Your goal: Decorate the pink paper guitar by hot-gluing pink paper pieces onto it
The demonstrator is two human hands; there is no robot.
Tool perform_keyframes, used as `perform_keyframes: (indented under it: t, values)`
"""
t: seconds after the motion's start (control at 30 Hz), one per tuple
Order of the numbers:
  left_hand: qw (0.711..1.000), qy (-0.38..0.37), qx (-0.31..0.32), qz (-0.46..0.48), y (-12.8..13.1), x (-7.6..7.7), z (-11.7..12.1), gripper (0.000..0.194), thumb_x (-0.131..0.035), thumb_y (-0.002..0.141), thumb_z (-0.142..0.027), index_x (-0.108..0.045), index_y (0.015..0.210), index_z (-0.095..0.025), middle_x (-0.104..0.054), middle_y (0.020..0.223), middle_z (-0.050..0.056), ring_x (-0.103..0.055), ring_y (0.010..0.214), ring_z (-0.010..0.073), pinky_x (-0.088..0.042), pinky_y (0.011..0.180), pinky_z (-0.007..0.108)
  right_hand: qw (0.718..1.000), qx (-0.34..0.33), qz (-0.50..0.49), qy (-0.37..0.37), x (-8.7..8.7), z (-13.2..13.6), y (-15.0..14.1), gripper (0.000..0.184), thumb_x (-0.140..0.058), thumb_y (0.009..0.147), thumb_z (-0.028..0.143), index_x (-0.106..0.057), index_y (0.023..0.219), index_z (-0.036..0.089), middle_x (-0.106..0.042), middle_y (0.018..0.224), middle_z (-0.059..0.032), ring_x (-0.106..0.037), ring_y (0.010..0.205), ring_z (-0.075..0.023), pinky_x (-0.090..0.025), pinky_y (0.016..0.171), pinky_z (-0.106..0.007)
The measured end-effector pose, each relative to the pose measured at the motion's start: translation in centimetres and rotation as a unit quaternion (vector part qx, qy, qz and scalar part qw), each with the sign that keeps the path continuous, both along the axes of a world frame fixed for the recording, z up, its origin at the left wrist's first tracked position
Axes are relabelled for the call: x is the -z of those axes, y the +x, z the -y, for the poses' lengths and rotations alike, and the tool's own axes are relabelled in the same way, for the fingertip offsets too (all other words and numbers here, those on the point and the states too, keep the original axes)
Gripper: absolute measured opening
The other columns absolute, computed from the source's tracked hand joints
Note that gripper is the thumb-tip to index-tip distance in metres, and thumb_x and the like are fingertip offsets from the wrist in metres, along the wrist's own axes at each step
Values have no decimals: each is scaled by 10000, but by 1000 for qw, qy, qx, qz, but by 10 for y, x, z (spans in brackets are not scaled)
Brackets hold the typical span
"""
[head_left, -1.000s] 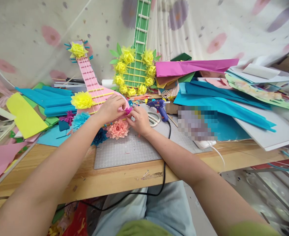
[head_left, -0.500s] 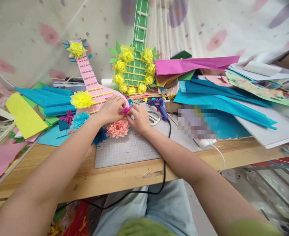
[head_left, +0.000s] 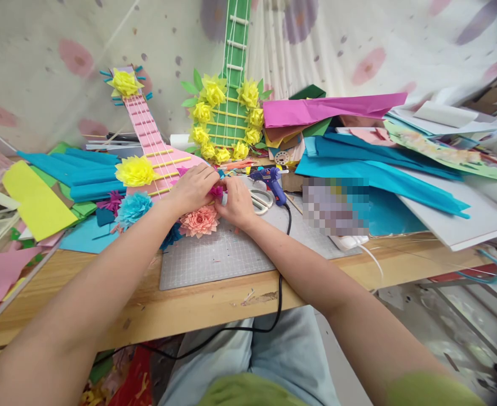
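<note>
A small magenta paper flower (head_left: 217, 192) is pinched between my two hands at the lower right edge of a pink paper pipa-shaped instrument (head_left: 176, 159). My left hand (head_left: 192, 189) lies over the instrument's body, its fingers bent against the flower. From the other side my right hand (head_left: 236, 204) grips the flower with thumb and fingers. Just below are a coral paper flower (head_left: 200, 221) and a dark blue one (head_left: 171, 237). A light blue flower (head_left: 134, 210) and a yellow flower (head_left: 135, 171) sit left of my left hand. My fingertips hide part of the magenta flower.
White-handled scissors (head_left: 262, 203) and a purple glue gun (head_left: 274, 183) with a black cord lie right of my hands on a grey cutting mat (head_left: 218, 270). Behind stands a green instrument (head_left: 231, 121) ringed with yellow flowers. Folded blue paper (head_left: 384, 169) is piled at right.
My fingers have shifted around the magenta flower, and the right hand's fingers now stand more upright. The whole view has moved slightly, so things appear a little further left.
</note>
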State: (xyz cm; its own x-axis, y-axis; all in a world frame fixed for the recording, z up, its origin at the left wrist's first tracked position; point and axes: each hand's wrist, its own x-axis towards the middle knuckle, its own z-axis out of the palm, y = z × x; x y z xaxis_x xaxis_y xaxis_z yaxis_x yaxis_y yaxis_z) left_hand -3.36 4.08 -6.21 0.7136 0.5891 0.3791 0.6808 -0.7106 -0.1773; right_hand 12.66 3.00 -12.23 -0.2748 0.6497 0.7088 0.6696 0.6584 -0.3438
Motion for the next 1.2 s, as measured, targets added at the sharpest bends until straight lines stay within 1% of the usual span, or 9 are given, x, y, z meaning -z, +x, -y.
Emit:
perform_keyframes:
  t: [0.17,0.4,0.6,0.77,0.87,0.97,1.1,1.2]
  values:
    - [1000,20,-3,-19,2,-1,1,142,-528,771,-136,-579,901,-161,-605,964,120,-528,972,282,-435,854,416,1000,9,-23,-5,4,-3,-2,233,-487,744,163,-508,976,169,-590,934,-102,-527,898,-226,-442,789,-365]
    - [999,-4,-21,-33,5,-7,2,157,-533,764,-141,-572,915,-157,-600,996,128,-522,1017,281,-419,885,415,999,16,-15,-38,3,-3,-3,229,-464,766,168,-504,991,164,-577,937,-103,-532,927,-241,-433,801,-377]
    - [997,0,-27,-68,6,-13,3,157,-535,768,-137,-552,924,-152,-600,1013,126,-528,1033,281,-421,888,398,999,16,-21,-28,2,-3,-2,202,-480,767,181,-501,967,176,-583,926,-93,-527,896,-227,-425,790,-358]
    - [997,3,-43,-59,4,-12,5,175,-536,761,-128,-543,933,-160,-596,1007,117,-525,1043,280,-416,906,402,999,17,-28,-27,2,-4,-1,191,-493,772,195,-497,963,180,-574,920,-86,-519,875,-218,-417,777,-350]
    - [997,-12,-64,-37,1,-10,7,172,-534,757,-134,-539,927,-162,-592,1012,115,-520,1054,284,-420,912,406,999,10,-29,-30,2,-3,-1,194,-496,770,196,-497,964,178,-567,908,-84,-518,865,-215,-415,770,-350]
    - [995,-44,-89,17,-3,-14,9,189,-550,746,-149,-536,934,-165,-583,1027,108,-514,1081,282,-419,936,413,999,7,-35,-27,-1,-2,2,193,-511,775,223,-496,962,179,-560,896,-78,-518,849,-209,-416,765,-350]
    - [984,-77,-122,102,-7,-29,15,218,-570,752,-193,-541,966,-163,-582,1040,100,-516,1108,278,-407,976,432,998,-1,-58,-17,-5,1,13,204,-546,797,295,-487,962,190,-547,879,-61,-517,826,-192,-422,761,-347]
    - [967,-62,-177,173,-11,-43,21,191,-552,763,-187,-555,954,-181,-608,1018,84,-544,1072,257,-409,978,419,995,4,-94,-15,-7,1,23,232,-566,807,328,-477,978,199,-542,871,-45,-520,802,-178,-429,744,-339]
